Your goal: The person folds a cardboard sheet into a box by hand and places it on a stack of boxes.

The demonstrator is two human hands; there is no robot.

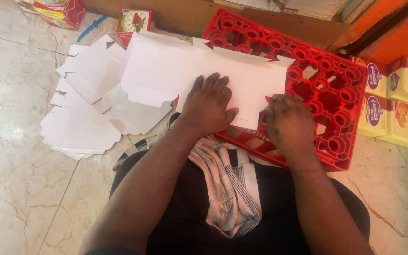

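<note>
The floor [20, 156] was pale marbled tile, and on it, in front of the seated person, a red plastic bottle crate [336, 89] lay upside down and served as the counter. A flat white die-cut carton blank [166, 71] was spread across the crate's near left part, its scalloped flaps hanging past the crate's edge toward nine o'clock.

The left hand [208, 106] lay palm down on the blank, fingers spread flat and pointing to twelve o'clock, pressing the sheet rather than grasping it; its grip was apart. The right hand [289, 125] sat at three o'clock from the left one, knuckles up and fingers curled at the blank's right edge; whether its grip had closed on a flap could not be told, since the fingertips were hidden beneath the hand.

Judged from how things lay, the folding of this sheet had scarcely begun: it was flat, with no wall raised. A loose pile of flat blanks [86, 113] waited on the floor at nine o'clock from the hands. Finished-looking printed boxes stood about: a red carton [135, 21] at twelve o'clock and yellow and purple cartons [402, 108] stacked at three o'clock. A striped cloth [227, 184] lay across the person's lap.
</note>
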